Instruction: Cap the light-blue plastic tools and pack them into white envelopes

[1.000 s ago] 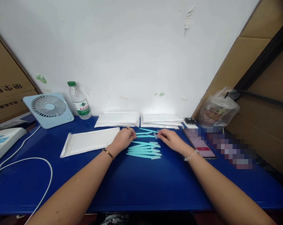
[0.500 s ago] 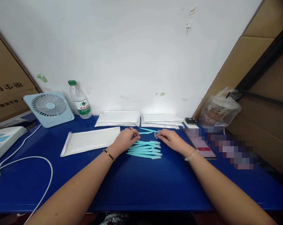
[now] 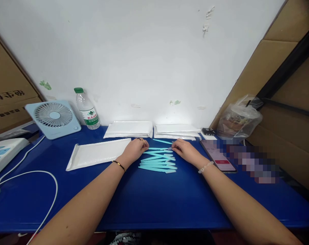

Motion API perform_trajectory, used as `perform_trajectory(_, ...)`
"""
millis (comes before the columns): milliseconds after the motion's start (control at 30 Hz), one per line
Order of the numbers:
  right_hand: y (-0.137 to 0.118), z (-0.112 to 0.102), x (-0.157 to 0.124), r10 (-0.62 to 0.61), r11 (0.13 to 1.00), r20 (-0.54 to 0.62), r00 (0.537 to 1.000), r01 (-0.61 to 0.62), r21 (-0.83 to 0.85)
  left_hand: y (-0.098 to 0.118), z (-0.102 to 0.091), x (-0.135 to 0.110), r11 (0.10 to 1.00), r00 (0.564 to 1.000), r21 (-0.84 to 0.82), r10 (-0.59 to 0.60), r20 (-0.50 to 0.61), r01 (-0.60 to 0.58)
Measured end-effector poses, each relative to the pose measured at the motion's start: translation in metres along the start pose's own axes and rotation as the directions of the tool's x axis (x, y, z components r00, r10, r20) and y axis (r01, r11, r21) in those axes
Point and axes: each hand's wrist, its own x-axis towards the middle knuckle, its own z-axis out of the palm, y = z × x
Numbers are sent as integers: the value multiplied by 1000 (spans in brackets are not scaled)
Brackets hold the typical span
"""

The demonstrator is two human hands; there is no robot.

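Observation:
Between my hands lies a slim turquoise eyebrow razor (image 3: 158, 148) with a translucent cap at its right end. My left hand (image 3: 136, 149) pinches the thin tip of its handle. The fingers of my right hand (image 3: 183, 149) are closed at the capped end. Just below, several more eyebrow razors (image 3: 156, 163) lie in a loose row, caps to the right and some crossing each other. Another single eyebrow razor (image 3: 161, 141) rests above, its right end partly hidden by my right hand. A white packet (image 3: 98, 154) lies flat beside my left hand.
White packets (image 3: 128, 128) and a second stack (image 3: 178, 129) lie along the wall. At left are a blue fan (image 3: 54, 117), a water bottle (image 3: 89, 114), a power strip (image 3: 6, 153) and a white cable (image 3: 56, 190). A phone (image 3: 219, 158) and a bagged cup (image 3: 240, 119) are at right.
Both hands have brought the eyebrow razor slightly down, nearer the row. My left hand has shifted a little left, and its fingertips no longer cover the row's upper razors.

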Motion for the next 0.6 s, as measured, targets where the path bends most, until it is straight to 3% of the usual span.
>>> perform_trajectory(400,-12,6,2,-15,989,6,1000,14,150,5,5,1,987,996,-152,57,73,-46)
perform_trajectory(600,26,-9,-1,118,993,-243,963,-116,24,6,3,-2,978,998,-200,60,24,-54)
